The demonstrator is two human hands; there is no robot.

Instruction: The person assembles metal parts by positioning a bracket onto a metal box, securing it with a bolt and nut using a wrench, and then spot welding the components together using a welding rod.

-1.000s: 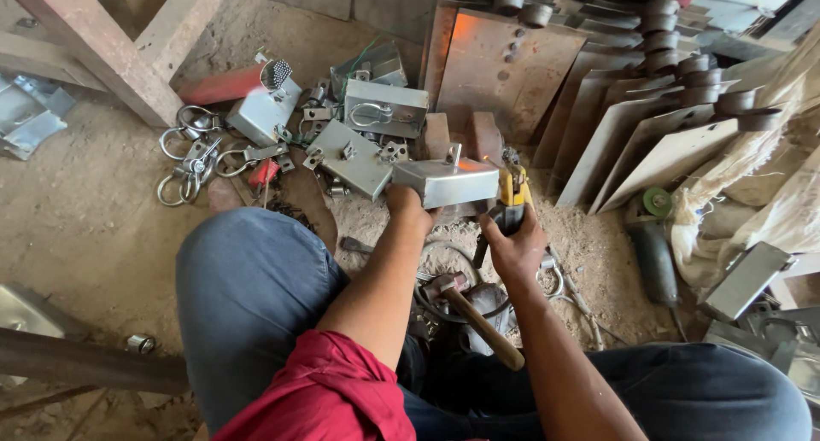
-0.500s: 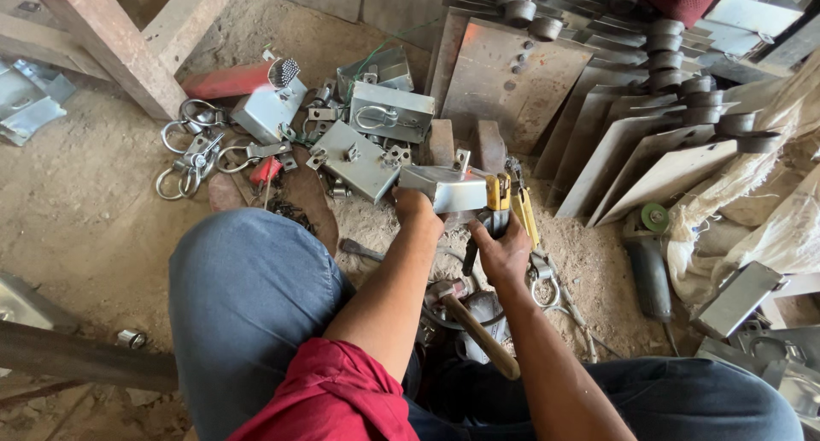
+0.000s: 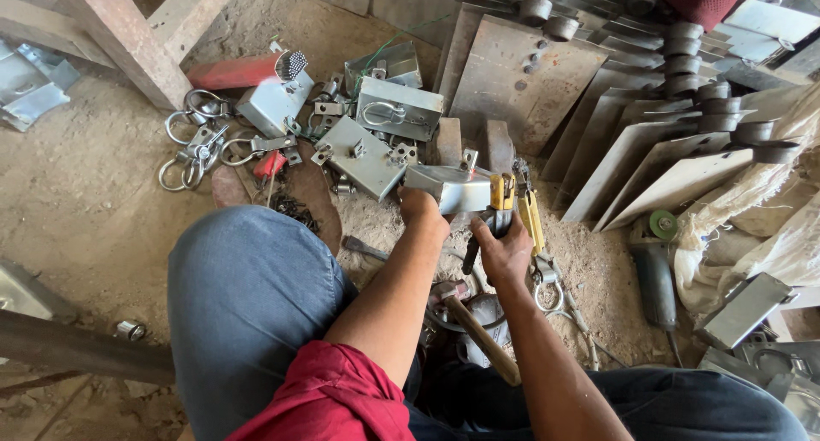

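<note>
My left hand grips a grey sheet-metal box and holds it just above the sandy ground. My right hand is closed around the handles of a yellow-and-black hand tool whose head meets the box's right end. More grey metal boxes with ring latches lie just beyond. A wooden-handled hammer rests between my knees, below both hands.
Loose steel rings and latches lie at the left beside a red tube. Stacked metal plates with rollers lean at the right. An angle grinder lies on the sand. Wooden beams cross the top left.
The view has shifted slightly. Both hands stay on the box and the tool, with the tool pressed closer against the box's right end.
</note>
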